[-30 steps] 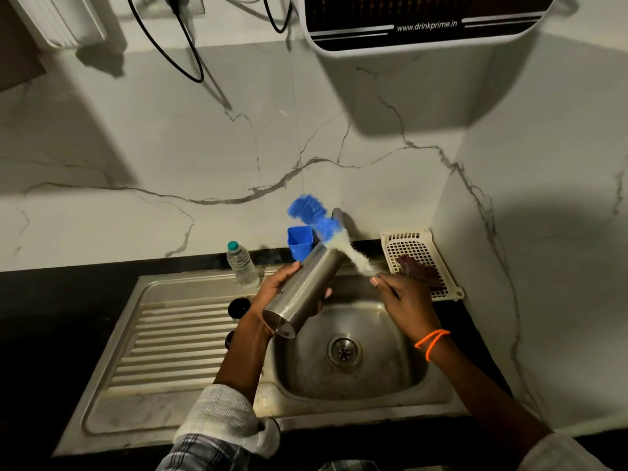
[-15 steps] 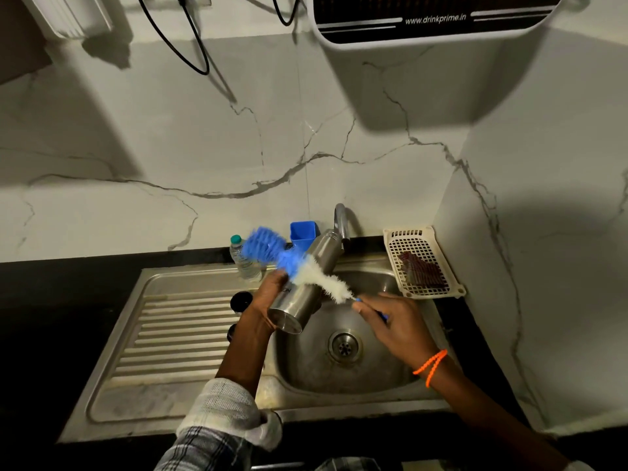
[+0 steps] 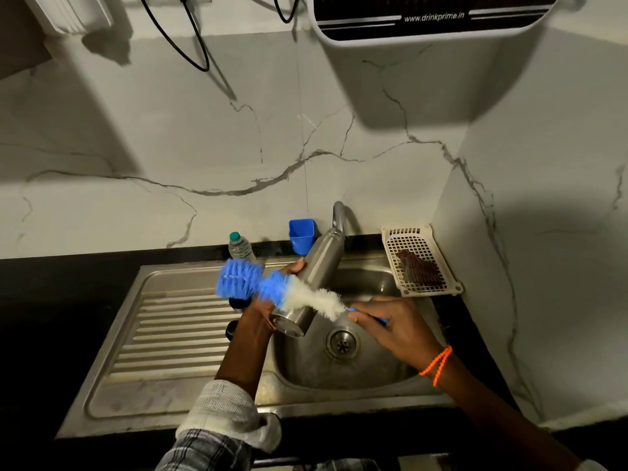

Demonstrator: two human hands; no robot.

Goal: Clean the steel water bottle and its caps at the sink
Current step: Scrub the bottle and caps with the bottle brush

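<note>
The brush (image 3: 272, 290) has been swept from the far side of the bottle (image 3: 314, 280), where its blue head stood up beside the tap (image 3: 338, 215) a second ago, down and to the left, so that the white bristles are now laid across the lower body of the bottle and the blue head projects out over the draining board. From this it is judged that the outside of the bottle is being scrubbed, and that the inside and the caps are yet to be dealt with.

The bottle is held tilted over the sink (image 3: 356, 379), its base near and low, its neck far and up by the tap. It is gripped around its lower half by the left hand (image 3: 268, 300), fingers curled behind it. The brush handle is pinched by the right hand (image 3: 390, 324), just right of the bottle, over the drain (image 3: 342, 342).

Two dark round things, probably the caps (image 3: 238, 302), are seen on the draining board just left of the left hand; little of them shows. A small plastic bottle (image 3: 240, 248) and a blue cup (image 3: 300, 232) stand at the far edge of the worktop.
</note>
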